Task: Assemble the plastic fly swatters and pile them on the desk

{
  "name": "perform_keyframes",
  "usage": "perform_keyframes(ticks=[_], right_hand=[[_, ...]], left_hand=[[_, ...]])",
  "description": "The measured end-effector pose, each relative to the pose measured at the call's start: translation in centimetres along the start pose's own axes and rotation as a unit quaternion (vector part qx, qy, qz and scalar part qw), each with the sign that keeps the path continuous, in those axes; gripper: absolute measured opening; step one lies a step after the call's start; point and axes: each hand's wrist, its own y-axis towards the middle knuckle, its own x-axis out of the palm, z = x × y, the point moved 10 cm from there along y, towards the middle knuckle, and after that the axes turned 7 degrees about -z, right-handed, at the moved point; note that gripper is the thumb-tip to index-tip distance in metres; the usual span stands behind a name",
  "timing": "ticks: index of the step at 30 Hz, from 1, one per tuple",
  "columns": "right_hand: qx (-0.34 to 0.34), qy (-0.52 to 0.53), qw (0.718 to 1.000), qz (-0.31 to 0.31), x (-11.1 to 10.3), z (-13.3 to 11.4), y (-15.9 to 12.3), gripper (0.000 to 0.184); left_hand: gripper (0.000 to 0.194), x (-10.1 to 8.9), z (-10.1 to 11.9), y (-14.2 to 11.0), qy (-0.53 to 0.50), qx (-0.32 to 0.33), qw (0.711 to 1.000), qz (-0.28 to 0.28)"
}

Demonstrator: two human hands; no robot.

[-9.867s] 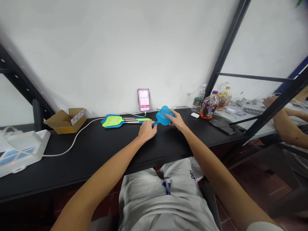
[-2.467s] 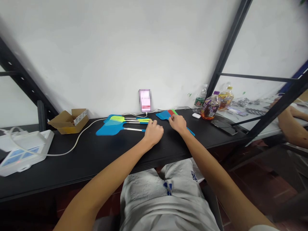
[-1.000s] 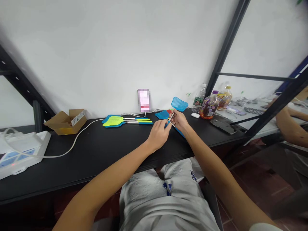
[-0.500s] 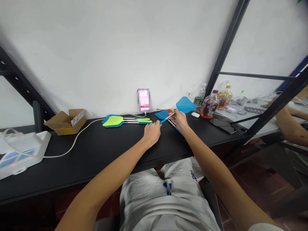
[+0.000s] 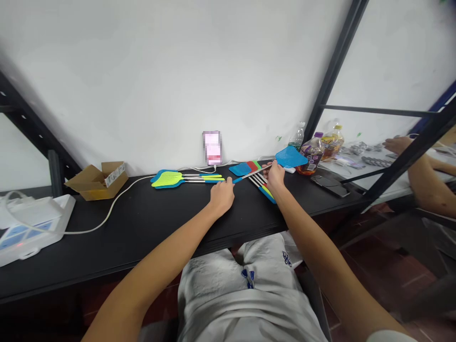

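Note:
Both my hands hold one blue fly swatter (image 5: 290, 156) stretched out above the black table (image 5: 142, 223). My left hand (image 5: 221, 195) is closed on its blue handle end, and my right hand (image 5: 275, 174) pinches its metal shaft just below the mesh head. Under my right hand lie several more swatters (image 5: 249, 167) with blue, red and green heads. A second pile of yellow-green and blue swatters (image 5: 171, 178) lies to the left, heads pointing left.
A phone (image 5: 212, 147) leans on the wall behind the piles. An open cardboard box (image 5: 97, 178) and a white device (image 5: 28, 221) with a cable sit at left. Bottles (image 5: 310, 154) and a dark phone (image 5: 329, 184) stand at right. Another person's arm (image 5: 423, 183) rests beyond the black frame.
The blue swatter has lengthened: my right hand slid right along the shaft with the head, while my left hand stayed on the handle end.

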Motion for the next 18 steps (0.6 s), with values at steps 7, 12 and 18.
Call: perform_keyframes(ticks=[7,12,18], right_hand=[[-0.020,-0.032,0.997,-0.071,1.3,0.2,0.2,0.038],[0.068,-0.075,0.939,-0.328,6.7,2.1,-2.8,0.041],[0.195,-0.204,0.842,-0.460,8.5,5.0,-6.9,0.021]], left_hand=[[0.022,-0.4,-1.8,0.3,-0.036,-0.046,0.998,0.007],[0.017,-0.9,-2.0,0.2,-0.118,-0.053,0.991,0.034],[0.016,-1.5,-4.6,0.5,-0.304,-0.114,0.939,0.110]])
